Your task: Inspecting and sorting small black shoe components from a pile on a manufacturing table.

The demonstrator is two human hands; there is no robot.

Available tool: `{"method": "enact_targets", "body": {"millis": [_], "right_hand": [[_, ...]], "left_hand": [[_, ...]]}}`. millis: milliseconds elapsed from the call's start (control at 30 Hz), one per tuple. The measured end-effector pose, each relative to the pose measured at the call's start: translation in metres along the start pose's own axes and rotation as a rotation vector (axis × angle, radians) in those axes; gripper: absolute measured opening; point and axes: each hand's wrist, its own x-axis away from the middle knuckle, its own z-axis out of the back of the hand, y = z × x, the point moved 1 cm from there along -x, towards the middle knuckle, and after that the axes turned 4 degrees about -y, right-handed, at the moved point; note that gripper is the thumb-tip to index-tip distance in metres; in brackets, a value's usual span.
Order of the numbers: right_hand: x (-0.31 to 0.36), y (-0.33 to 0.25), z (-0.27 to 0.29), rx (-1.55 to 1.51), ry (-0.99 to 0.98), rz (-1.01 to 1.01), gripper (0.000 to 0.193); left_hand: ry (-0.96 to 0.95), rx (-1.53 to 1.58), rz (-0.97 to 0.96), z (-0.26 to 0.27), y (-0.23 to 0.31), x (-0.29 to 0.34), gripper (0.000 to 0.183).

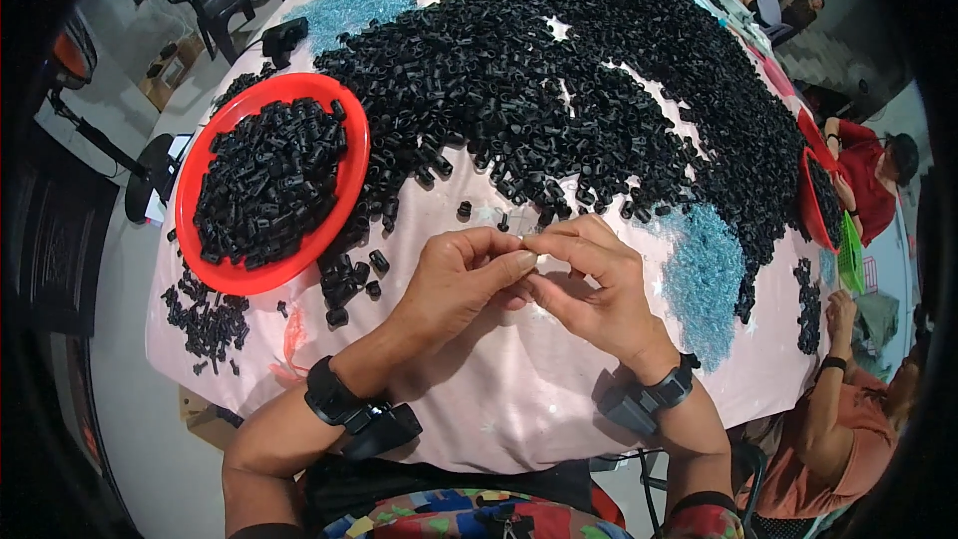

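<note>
Over the near middle of the pink cloth, my left hand (464, 274) and my right hand (599, 284) meet fingertip to fingertip. Both are closed in a pinch around something too small and too covered to name. Just beyond the fingers a small black stem-shaped piece (504, 223) shows; whether it is held or lies on the cloth I cannot tell. A lone black piece (464, 211) sits left of it. Behind my hands spreads a large heap of black plastic parts (479, 70). Right of my right hand lies a pile of small shiny bluish pieces (699, 284).
A red basin (356, 155) full of black parts stands at left, small black pieces (207, 319) near it. Another bluish pile (354, 10) lies far left. At right, a person in red (868, 180) and one in orange (838, 439) sit by a red basin (813, 210) and green basket (850, 255).
</note>
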Motion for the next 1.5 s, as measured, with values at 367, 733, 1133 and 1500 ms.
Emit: {"method": "enact_targets", "body": {"millis": [367, 733, 1133, 1500], "right_hand": [[0.003, 0.004, -0.010, -0.124, 0.021, -0.016, 0.049], [0.001, 0.005, -0.003, 0.069, 0.025, 0.115, 0.046], [0.001, 0.005, -0.003, 0.112, -0.034, 0.188, 0.038], [-0.001, 0.003, -0.005, 0.082, 0.101, 0.168, 0.045]], "left_hand": [[-0.089, -0.023, 0.056, -0.007, 0.008, 0.006, 0.021], [-0.145, 0.062, 0.117, -0.005, 0.006, 0.007, 0.028], [-0.162, 0.084, 0.130, -0.004, -0.002, 0.008, 0.026], [-0.183, 0.089, 0.096, -0.004, 0.004, 0.005, 0.030]]}}
